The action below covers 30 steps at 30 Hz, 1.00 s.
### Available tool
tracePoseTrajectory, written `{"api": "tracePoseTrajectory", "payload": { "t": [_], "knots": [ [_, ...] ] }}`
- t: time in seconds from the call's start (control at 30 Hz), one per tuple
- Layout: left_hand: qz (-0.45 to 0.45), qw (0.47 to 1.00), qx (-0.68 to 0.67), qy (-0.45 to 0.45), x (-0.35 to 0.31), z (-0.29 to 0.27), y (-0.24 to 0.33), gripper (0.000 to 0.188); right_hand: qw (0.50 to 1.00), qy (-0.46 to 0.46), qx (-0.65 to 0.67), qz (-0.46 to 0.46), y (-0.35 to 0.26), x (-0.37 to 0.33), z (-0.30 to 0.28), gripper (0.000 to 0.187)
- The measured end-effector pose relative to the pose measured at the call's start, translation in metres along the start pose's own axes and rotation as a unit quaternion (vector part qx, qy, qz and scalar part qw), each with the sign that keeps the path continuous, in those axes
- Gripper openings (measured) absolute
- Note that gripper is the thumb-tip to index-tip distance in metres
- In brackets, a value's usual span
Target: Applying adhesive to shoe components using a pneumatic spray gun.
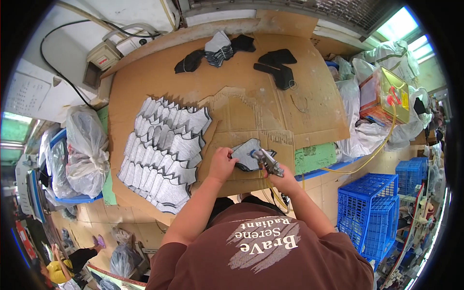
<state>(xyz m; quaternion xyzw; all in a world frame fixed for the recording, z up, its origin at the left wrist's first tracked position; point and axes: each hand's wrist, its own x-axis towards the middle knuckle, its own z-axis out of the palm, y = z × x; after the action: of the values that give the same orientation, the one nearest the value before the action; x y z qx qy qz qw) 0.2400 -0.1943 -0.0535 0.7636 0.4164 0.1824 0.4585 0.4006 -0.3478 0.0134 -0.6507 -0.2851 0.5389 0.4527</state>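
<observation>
My right hand point(282, 180) is wrapped round a metal spray gun point(268, 163) with a blue tip, and thin hoses hang below it. The gun's nozzle is over a small stack of grey cut pieces with dark edges point(245, 149) at the table's near edge. My left hand point(223, 164) has its fingers closed at the left edge of that stack, with the fingertips partly hidden. To the left, several overlapping rows of like grey cut pieces point(162, 145) cover the cardboard.
Cardboard point(319, 108) covers the table. At its far side lie black pieces point(278, 65) and a tied grey bundle point(218, 48). A square tin point(384, 96) with a yellow hose stands right, above blue crates point(365, 203). Plastic bags point(87, 150) stand left. Another person point(60, 268) is far lower left.
</observation>
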Motion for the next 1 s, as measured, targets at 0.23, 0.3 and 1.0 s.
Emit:
{"api": "tracePoseTrajectory", "payload": {
  "t": [0.23,0.3,1.0],
  "knots": [
    [0.059,0.994,0.031,0.083,-0.002,0.01,-0.018,0.012,0.999,-0.03,-0.016,0.037,-0.004,-0.003,0.014,0.02],
    [0.021,0.994,-0.08,0.074,-0.004,0.008,-0.013,0.011,0.999,-0.03,-0.016,0.018,-0.002,-0.001,0.007,0.023],
    [-0.237,0.828,-0.415,0.292,-0.039,-0.23,-0.102,0.013,0.996,-0.083,-0.018,0.021,-0.014,0.014,0.011,0.027]
  ]
}}
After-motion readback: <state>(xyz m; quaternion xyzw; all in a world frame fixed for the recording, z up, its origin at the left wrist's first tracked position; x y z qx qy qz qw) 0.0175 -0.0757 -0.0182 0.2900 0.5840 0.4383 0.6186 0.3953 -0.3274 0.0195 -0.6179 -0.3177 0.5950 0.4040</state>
